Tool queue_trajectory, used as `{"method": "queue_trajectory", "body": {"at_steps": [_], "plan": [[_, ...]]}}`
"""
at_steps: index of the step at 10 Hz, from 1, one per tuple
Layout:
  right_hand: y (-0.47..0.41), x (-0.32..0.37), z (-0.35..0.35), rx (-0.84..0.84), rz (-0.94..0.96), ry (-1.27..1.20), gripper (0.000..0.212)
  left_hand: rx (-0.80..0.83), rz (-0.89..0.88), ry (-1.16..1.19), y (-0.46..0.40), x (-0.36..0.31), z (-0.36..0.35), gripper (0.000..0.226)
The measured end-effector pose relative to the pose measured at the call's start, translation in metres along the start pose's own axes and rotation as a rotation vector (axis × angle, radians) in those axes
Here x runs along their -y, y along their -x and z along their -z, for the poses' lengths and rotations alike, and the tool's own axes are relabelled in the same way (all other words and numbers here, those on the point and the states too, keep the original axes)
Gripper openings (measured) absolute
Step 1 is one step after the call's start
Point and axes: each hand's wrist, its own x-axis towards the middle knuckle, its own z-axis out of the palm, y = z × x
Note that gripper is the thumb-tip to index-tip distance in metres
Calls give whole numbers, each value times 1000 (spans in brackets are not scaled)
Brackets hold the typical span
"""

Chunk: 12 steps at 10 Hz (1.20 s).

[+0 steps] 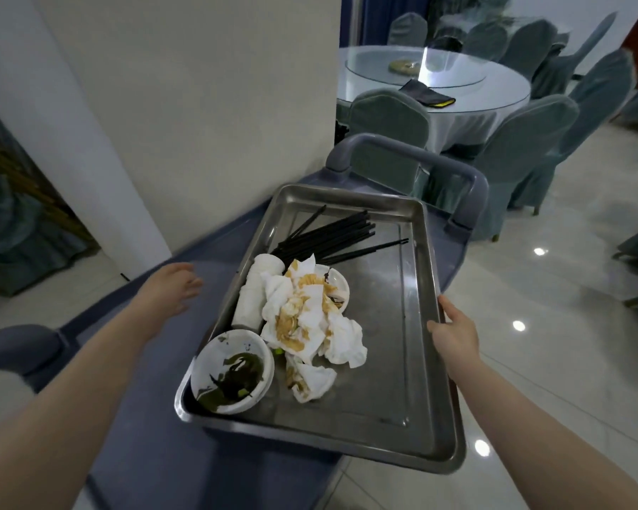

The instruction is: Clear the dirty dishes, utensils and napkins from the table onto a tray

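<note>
Cart (185, 399): blue-grey, against the white pillar on our left, open tiled floor (531, 325) on our right. Its surface carries the tray (413, 417), set askew; the near right corner looks to overhang the cart edge above the floor. We judge that corner the main risk: a push or a lift on one side could tip or slide the tray off.

Load sits on the tray's left half, so weight is uneven. Soiled napkins (310, 318) heaped mid-tray, half covering a small dish (337, 285). Bowl (233, 373) with dark green leftovers at the near left corner, touching the rim; a tilt would spill it. Black chopsticks (332, 233) lie loose at the far end and would roll.

Right hand (453, 331): fingers curled over the tray's right rim, holding it. Left hand (174, 285): blurred, fingers spread, gripping nothing, apart from the tray's left rim.

Cart handle (413, 156) bounds the far end.
</note>
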Motion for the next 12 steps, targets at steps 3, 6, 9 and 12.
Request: {"method": "queue_trajectory", "body": {"at_steps": [3, 6, 9, 12], "plan": [[51, 2, -65, -108, -25, -159, 59, 12, -19, -43, 42, 25, 25, 29], [102, 6, -124, -41, -120, -277, 57, -22, -36, -28, 75, 41, 48, 20], [104, 7, -84, 421, -24, 32, 68, 12, -43, -24, 98, 44, 12, 19], [30, 39, -27, 596, 129, 195, 18, -27, -124, -17, 128, 16, -62, 18]]}}
